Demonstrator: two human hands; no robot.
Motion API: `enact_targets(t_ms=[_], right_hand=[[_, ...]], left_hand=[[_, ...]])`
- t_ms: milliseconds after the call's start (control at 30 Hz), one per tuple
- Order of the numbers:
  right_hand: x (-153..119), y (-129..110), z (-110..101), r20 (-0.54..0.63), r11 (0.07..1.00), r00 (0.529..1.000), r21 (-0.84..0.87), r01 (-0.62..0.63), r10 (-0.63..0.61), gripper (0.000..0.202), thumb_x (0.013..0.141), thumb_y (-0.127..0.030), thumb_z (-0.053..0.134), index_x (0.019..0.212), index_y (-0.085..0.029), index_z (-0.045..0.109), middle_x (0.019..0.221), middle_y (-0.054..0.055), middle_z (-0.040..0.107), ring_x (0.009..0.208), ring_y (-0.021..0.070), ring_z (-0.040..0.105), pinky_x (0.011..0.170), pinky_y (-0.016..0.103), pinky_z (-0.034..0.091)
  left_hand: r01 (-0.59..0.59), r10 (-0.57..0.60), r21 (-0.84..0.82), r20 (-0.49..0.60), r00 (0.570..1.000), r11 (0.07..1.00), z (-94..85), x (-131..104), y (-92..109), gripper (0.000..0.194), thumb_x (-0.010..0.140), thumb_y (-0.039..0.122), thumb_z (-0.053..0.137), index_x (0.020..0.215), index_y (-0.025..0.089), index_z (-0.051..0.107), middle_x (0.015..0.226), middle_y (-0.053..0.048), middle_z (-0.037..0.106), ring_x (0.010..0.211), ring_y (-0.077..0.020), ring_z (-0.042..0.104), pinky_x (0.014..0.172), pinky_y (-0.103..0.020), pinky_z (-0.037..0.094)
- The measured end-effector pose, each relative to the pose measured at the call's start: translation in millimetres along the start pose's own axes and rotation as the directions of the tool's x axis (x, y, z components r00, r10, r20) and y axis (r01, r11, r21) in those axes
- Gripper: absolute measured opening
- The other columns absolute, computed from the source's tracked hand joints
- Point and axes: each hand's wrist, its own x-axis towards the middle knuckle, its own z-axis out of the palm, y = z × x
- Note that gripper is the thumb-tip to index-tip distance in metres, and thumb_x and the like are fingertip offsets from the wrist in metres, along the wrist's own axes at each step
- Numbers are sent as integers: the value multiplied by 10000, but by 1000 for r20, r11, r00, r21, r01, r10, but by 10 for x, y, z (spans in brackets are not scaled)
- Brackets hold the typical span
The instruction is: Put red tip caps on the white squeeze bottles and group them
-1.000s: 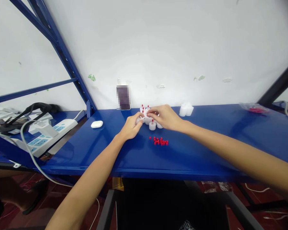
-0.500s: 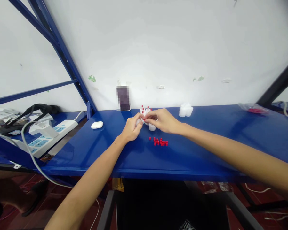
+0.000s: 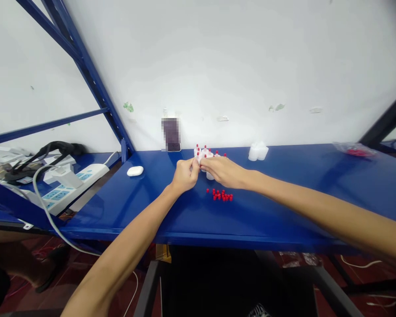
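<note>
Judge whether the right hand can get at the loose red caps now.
Probably yes: the loose red caps lie on the blue table on the near side of the right hand, with nothing seen between. Its fingers meet the left hand, though, so they would likely need to part first.

Behind the blue desk (image 3: 284, 198) rises a white wall (image 3: 234, 66), scuffed with small patches of peeled paint (image 3: 128, 107), some showing green. To the desk's left, a blue perforated metal upright (image 3: 95, 83) slants up against the wall, joined by a horizontal blue crossbar (image 3: 46, 126). At the desk's far right stands a dark slanted post (image 3: 387, 116). Below the desk, the floor (image 3: 86, 273) is dark red tile with visible joints. Pale, diffuse light falls on the wall and leaves soft reflections on the desk's glossy top; its source is out of view.
</note>
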Motion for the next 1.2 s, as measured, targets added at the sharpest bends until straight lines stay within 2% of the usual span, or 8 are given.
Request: enact_targets(t_ms=[233,367,533,667,767,900,1067,1200], right_hand=[[111,-84,-137,-21,999,1000,-37,-24,23,168,956,-114,359,897,-166,508,800,51,578,639,147,401,624,293,273],[136,-152,-118,-19,995,998,-77,-59,58,156,918,-79,374,897,-163,505,789,44,570,628,143,388,617,285,269],[48,-65,-119,54,998,998,-49,-33,36,227,1010,-210,336,898,-164,529,832,64,613,678,151,464,640,283,296],[27,114,-402,130,984,979,-99,-145,157,330,1028,-291,311,863,-160,564,778,63,622,661,150,497,653,287,325],[98,210,-608,307,962,915,-164,-220,262,352,996,-289,354,768,-154,585,756,76,641,653,159,524,626,292,338],[269,209,-642,473,938,812,-223,-265,342,349,960,-276,374,833,-135,668,854,104,698,693,179,584,619,296,379],[444,134,-524,483,902,766,-301,-309,424,362,942,-302,418,973,-92,712,933,157,719,756,221,639,633,312,403],[435,174,-602,325,882,836,-327,-339,442,455,977,-378,358,965,-90,710,928,186,718,782,246,646,630,324,388]], left_hand=[[47,-59,-80,-159,985,996,65,83,-7,491,995,402,313,574,197,459,536,-15,553,493,-124,489,558,-281,381],[17,-24,-40,-172,985,999,27,90,-2,480,1004,376,298,584,196,447,540,-11,538,494,-122,476,555,-277,368],[-76,76,-11,70,995,997,-97,43,-48,449,998,398,328,650,181,511,542,15,506,492,-110,463,555,-258,356],[50,-51,11,109,993,999,-221,11,-179,448,1012,430,292,921,156,635,552,38,494,510,-122,487,573,-247,372],[112,-125,111,117,985,987,-260,12,-271,477,1014,411,278,837,162,644,539,31,489,529,-132,499,592,-253,369],[52,-98,194,238,966,980,-224,13,-265,449,1004,376,316,760,166,628,577,16,532,550,-136,503,615,-264,351],[35,-96,203,299,949,979,-192,9,-189,429,1004,357,333,754,162,622,586,17,532,549,-127,484,609,-260,326],[53,-114,209,291,950,977,-209,19,-187,416,1000,352,344,763,159,627,594,15,543,557,-128,491,604,-258,320]])
